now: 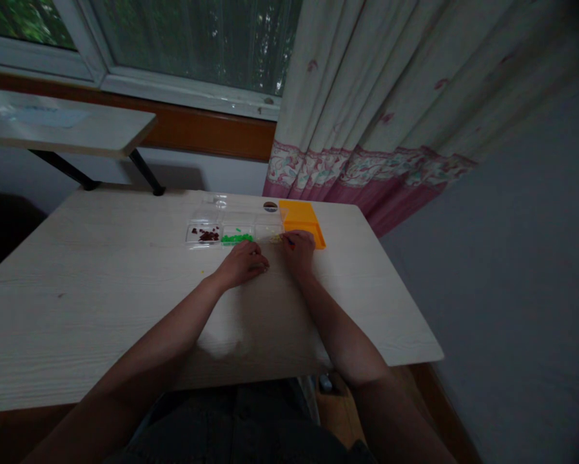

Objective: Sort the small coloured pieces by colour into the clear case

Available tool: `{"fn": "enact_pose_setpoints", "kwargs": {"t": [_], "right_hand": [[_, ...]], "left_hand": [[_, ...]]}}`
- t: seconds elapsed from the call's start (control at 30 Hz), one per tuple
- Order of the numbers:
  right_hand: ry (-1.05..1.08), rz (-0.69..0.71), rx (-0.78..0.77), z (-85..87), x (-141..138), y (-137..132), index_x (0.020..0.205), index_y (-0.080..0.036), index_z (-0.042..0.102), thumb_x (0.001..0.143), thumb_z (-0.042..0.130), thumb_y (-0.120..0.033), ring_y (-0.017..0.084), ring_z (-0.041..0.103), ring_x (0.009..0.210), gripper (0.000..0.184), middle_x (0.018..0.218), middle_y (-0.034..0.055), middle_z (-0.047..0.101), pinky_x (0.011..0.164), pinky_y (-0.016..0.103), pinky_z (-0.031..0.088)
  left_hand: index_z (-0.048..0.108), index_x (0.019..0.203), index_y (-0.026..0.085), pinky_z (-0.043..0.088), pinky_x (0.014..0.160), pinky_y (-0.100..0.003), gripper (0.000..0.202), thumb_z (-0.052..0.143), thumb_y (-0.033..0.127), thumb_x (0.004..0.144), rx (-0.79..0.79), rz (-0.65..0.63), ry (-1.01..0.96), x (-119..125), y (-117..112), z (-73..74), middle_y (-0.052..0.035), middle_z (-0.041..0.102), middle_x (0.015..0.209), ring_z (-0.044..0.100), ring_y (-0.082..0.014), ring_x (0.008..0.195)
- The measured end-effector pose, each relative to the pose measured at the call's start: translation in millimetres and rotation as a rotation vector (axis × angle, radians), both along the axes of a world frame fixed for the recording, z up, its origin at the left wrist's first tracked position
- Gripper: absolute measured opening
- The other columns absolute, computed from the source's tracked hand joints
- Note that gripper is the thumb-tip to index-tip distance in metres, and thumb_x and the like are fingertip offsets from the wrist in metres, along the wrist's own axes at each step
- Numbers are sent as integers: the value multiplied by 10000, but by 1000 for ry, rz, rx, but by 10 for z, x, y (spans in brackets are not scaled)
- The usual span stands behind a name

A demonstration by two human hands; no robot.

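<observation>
"Table (125, 283) first, since nothing before us is bigger: pale, wood-grained, set below the window (197, 45)."

"And the curtain (357, 116)?"

"We see it hang beyond the table's far right corner, pink towards the bottom. Smaller is the shelf (106, 125), raised on dark legs at our far left."

"Then our clear case (229, 229), towards the back of the table, with the orange box (302, 212) close by its right end."

"How are our hands?"

"Our left hand (245, 263) is loosely curled, back upward, by the case's middle compartment; we cannot tell whether it holds anything. Our right hand (300, 250) has its fingers drawn together by the right compartment, and a small dark thing (290, 243) shows at them. We cannot tell whether it is gripped."

"What fills the compartments?"

"Dark red pieces (209, 236) on the left, green pieces (238, 238) in the middle, pale pieces (276, 238) on the right, near our right fingertips."

"Smallest of all?"

"One yellow speck (202, 271), on the tabletop left of our left hand"
</observation>
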State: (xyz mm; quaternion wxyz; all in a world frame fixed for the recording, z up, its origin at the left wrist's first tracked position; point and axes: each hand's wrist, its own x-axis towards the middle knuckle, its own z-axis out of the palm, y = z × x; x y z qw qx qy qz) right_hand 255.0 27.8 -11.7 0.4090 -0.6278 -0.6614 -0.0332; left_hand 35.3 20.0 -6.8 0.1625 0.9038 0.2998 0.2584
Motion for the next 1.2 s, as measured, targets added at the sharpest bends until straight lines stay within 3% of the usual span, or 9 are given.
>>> {"fn": "enact_pose_setpoints", "kwargs": {"t": [0.73, 0.9, 1.03, 1.2], "right_hand": [[1, 27, 9, 10, -20, -33, 897, -206, 755, 917, 568, -342, 228, 576, 971, 231, 944, 85, 705, 956, 419, 391], [-33, 67, 107, 49, -70, -75, 879, -204, 748, 908, 601, -329, 225, 567, 981, 196, 935, 81, 692, 941, 400, 411], [-84, 222, 198, 119, -149, -167, 927, -235, 747, 903, 615, -311, 204, 573, 983, 154, 918, 52, 691, 932, 374, 426], [-173, 370, 247, 225, -235, -313, 1055, -285, 729, 884, 617, -292, 211, 571, 1040, 204, 968, 33, 693, 965, 393, 415]], "left_hand": [[673, 928, 192, 422, 873, -387, 169, 574, 329, 918, 54, 1, 36, 47, -46, 47, -81, 606, 934, 531, -240, 944], [668, 934, 191, 423, 867, -385, 153, 594, 322, 903, 9, 112, -91, 19, 12, 17, -73, 597, 932, 530, -232, 938], [658, 912, 190, 428, 841, -363, 175, 596, 354, 908, -26, 190, -281, -1, 74, -26, -54, 592, 881, 539, -208, 902], [647, 887, 197, 446, 809, -333, 165, 567, 337, 920, -88, 200, -451, 25, 84, -30, -49, 594, 871, 541, -189, 890]]}}
